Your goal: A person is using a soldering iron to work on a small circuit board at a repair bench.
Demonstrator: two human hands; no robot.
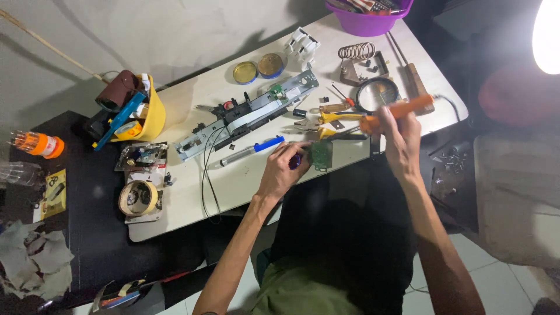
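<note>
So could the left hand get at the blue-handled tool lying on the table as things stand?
Probably yes. The left hand rests right beside the blue-handled tool, with bare table between them, though its fingers already hold a small green circuit board.

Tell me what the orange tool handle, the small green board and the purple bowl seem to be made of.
Handle: probably plastic, smooth, uniform orange, in the right hand's grip.
Board: likely a circuit board, flat matte green, by the left hand.
Bowl: probably plastic, glossy, even purple.
</note>
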